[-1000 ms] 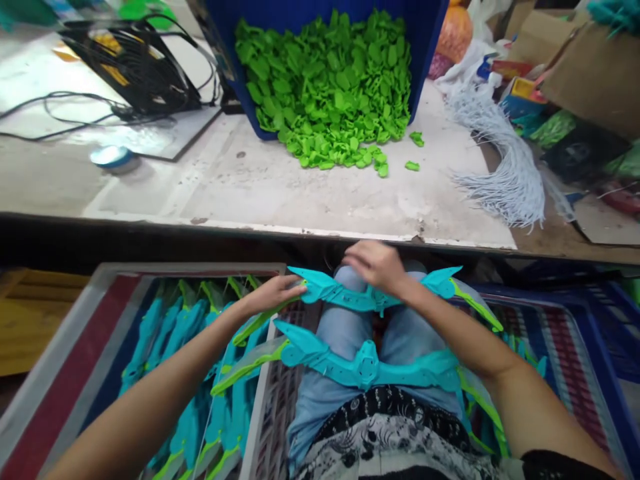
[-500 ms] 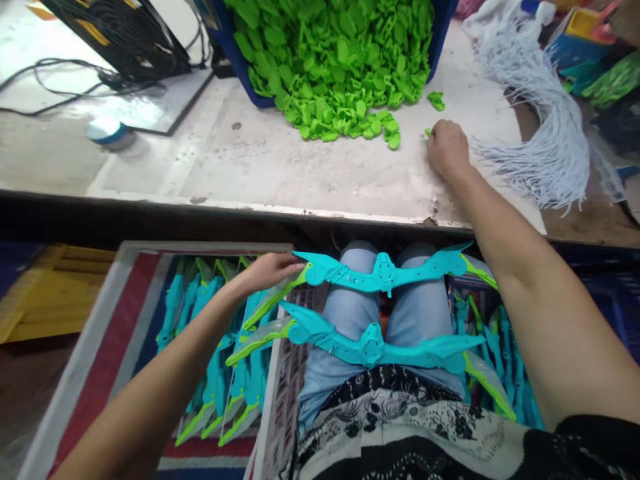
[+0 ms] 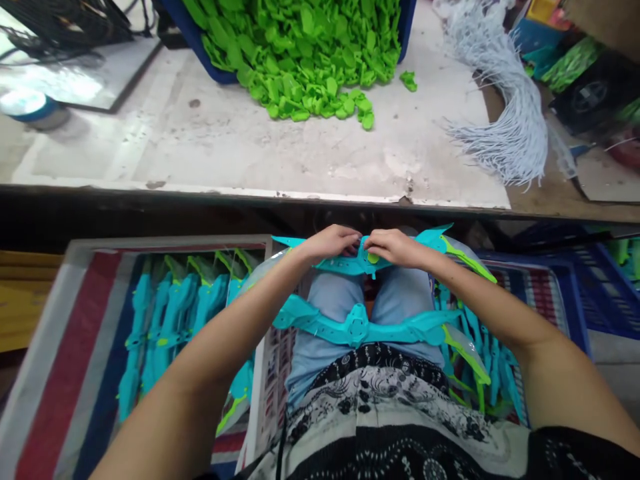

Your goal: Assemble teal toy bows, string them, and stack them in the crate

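Two turquoise toy bows with lime tips lie across my lap. On the far bow, at my knees, both hands meet at its middle. My left hand is closed on the bow's centre from the left. My right hand pinches a small green plastic piece against the bow's centre. The near bow rests untouched by my waist. On the table above, a heap of small green pieces spills out of a blue bin.
A striped bag on my left holds several turquoise bows; more bows lie on my right beside a blue crate. A bundle of white strings lies on the table, with a tape roll and black cables at far left.
My right hand came back from the table's green pieces to the far bow, bringing a green piece. My left hand slid from the bow's left limb to its centre.
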{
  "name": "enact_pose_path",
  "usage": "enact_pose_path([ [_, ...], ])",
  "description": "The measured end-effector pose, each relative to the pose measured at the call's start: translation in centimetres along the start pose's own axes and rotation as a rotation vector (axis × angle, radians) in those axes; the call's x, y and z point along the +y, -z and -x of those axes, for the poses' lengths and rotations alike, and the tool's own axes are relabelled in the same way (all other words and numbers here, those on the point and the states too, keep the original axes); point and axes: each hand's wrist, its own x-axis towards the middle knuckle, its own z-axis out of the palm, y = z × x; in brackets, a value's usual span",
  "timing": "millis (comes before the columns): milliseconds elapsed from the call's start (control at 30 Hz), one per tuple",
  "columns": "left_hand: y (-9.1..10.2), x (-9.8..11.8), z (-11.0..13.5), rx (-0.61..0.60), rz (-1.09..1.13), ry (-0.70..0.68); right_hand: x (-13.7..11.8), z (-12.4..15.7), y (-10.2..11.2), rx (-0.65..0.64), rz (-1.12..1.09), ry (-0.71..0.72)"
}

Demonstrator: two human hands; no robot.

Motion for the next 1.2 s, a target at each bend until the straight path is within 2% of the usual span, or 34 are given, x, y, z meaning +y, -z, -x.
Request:
enact_pose_path([
  [133,-0.3,-0.9,-0.5,-0.011,0.12,0.055,0.9,-0.8,-1.0,0.027,0.039,0.041],
  [300,-0.1,-1.7,-0.4,-0.11,0.012,-0.086,0.9,-0.1,-2.5,0.156,0.162,0.063],
  [467,-0.2,-2.3,-0.7,-0.13,-0.151,-0.243,0.2,1.4,-4.7,0.359,0.39,-0.192],
  [600,-0.9,-2.7,-1.4,-0.108,-0.253,-0.301,-0.2,0.9,-5.4,0.348,0.463,-0.313],
  [733,-1.7,-2.9,-1.6,-0.033,-0.292,-0.3,-0.4,0.4,-4.8,0.312,0.332,-0.361],
  [833,-2.0,-3.0,-1.5,-0.015,-0.317,-0.304,-0.5,1.8,-4.4,0.326,0.119,-0.274],
  [933,-1.9,-3.0,-1.4,-0.011,-0.33,-0.29,-0.6,3.6,-4.4,0.29,0.058,-0.197],
  [1100,-1.6,-2.5,-1.5,-0.072,-0.262,-0.258,-0.7,4.1,-4.7,0.313,0.06,-0.328],
  [1200,-1.6,-2.3,-1.6,-0.085,-0.23,-0.249,-0.7,3.5,-4.4,0.314,0.001,-0.337],
])
